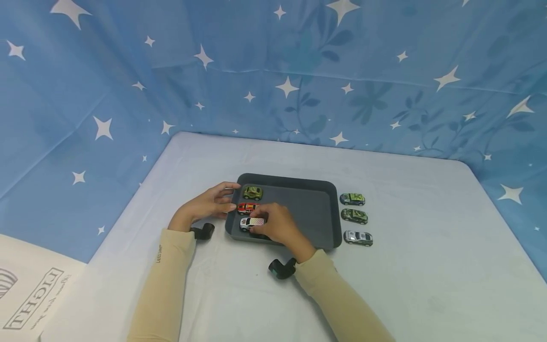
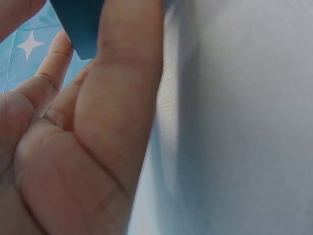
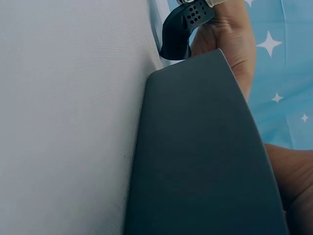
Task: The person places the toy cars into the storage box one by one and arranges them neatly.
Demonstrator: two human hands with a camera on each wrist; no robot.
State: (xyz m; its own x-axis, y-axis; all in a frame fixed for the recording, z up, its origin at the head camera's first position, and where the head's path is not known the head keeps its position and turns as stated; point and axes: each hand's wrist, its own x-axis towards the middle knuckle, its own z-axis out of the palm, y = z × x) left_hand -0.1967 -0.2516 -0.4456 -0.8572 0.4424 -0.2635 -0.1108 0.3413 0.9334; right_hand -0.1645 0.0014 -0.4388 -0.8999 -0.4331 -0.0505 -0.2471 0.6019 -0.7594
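Note:
A dark grey tray (image 1: 305, 209) lies on the white cloth. My right hand (image 1: 279, 223) reaches over its front wall and grips a white toy car (image 1: 246, 224) with a checkered roof, low at the tray's left end. Behind that car sit a red toy car (image 1: 242, 208) and a green-and-yellow toy car (image 1: 253, 192), in a column along the left wall. My left hand (image 1: 207, 204) is at the tray's left side, its fingertips at the rim. In the left wrist view, the fingers (image 2: 122, 83) extend up beside the tray's corner. The right wrist view shows the tray's outer wall (image 3: 195, 147), which hides most of the right hand.
Right of the tray, three more toy cars form a column: a blue-green one (image 1: 352, 199), a camouflage-green one (image 1: 354, 216) and a silver one (image 1: 358, 238). A blue star-patterned curtain (image 1: 256, 61) stands behind the table. Printed paper (image 1: 34, 289) lies at the lower left.

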